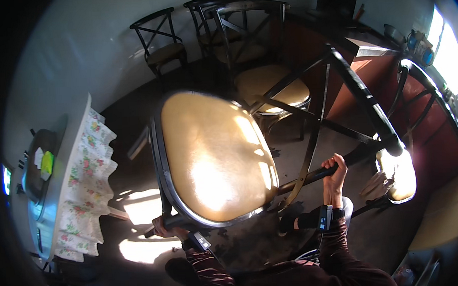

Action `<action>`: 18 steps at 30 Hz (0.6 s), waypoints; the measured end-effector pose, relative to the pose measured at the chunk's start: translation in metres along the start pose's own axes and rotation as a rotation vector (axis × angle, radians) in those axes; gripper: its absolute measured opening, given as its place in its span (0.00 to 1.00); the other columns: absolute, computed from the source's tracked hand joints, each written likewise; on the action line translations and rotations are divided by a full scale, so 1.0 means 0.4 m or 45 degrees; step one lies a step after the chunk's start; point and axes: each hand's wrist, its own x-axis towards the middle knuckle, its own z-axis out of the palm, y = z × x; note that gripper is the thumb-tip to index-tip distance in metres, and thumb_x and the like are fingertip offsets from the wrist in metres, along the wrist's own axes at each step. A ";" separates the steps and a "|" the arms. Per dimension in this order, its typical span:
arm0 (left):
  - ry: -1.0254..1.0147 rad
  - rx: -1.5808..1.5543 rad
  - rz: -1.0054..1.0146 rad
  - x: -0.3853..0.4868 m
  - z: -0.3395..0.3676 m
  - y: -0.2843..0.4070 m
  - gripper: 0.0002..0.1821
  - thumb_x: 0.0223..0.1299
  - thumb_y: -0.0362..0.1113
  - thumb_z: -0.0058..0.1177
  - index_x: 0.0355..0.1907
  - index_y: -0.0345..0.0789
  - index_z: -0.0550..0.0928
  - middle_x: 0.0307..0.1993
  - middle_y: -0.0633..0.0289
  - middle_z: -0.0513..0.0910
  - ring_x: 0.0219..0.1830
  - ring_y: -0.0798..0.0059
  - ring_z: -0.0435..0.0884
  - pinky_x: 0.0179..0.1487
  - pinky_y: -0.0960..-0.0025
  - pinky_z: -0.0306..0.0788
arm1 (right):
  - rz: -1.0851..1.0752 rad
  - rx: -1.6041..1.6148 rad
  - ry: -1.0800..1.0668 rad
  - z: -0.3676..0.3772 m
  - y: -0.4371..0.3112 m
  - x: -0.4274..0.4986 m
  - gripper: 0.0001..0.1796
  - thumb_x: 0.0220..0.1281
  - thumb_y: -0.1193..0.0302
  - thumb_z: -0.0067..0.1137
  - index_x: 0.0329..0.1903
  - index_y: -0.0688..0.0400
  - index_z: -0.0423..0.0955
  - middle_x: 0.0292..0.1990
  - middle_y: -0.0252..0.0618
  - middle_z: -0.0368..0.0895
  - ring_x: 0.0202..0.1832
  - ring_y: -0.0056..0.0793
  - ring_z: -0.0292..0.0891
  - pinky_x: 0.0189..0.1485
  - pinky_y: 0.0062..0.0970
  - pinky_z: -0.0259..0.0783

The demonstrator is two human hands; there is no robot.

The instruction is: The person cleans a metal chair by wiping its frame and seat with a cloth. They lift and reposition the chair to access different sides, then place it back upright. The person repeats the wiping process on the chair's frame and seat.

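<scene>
A black cross-back chair [214, 159] with a tan padded seat is tilted in front of me, its backrest [359, 87] toward the right. My right hand [335, 173] is wrapped around a dark post of that backrest. At the lower left, my left hand [164, 227] grips a chair leg just below the seat's rim. Sunlight glares off the seat pad. Both wrists carry small strapped devices. Whether any leg touches the floor cannot be made out.
Matching chairs [165, 53] line the wall, with another tan seat [272, 85] behind mine. At left is a table with a floral cloth [87, 180]. A chair [397, 178] bearing a crumpled cloth stands right, near a red counter [349, 88]. Sunlit patches mark the floor [149, 250].
</scene>
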 end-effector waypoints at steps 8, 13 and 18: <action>-0.437 0.137 -1.216 -0.313 -0.069 -0.218 0.11 0.54 0.45 0.53 0.34 0.41 0.73 0.29 0.65 0.77 0.31 0.68 0.76 0.45 0.64 0.65 | -0.056 -0.357 -0.078 0.096 0.103 -0.068 0.06 0.55 0.73 0.55 0.26 0.56 0.68 0.17 0.29 0.62 0.20 0.23 0.60 0.30 0.28 0.63; -0.552 0.172 -1.430 -0.356 -0.130 -0.262 0.13 0.54 0.46 0.53 0.36 0.41 0.73 0.31 0.64 0.76 0.33 0.68 0.76 0.45 0.64 0.65 | -0.072 -0.397 -0.156 0.182 0.144 -0.135 0.06 0.54 0.77 0.55 0.25 0.58 0.68 0.16 0.31 0.63 0.19 0.23 0.61 0.30 0.28 0.65; -0.612 0.184 -1.510 -0.337 -0.200 -0.277 0.14 0.55 0.46 0.52 0.38 0.40 0.72 0.33 0.63 0.75 0.35 0.68 0.75 0.46 0.64 0.65 | -0.030 -0.433 -0.232 0.310 0.182 -0.203 0.09 0.57 0.77 0.59 0.24 0.56 0.68 0.17 0.29 0.65 0.19 0.20 0.61 0.29 0.26 0.65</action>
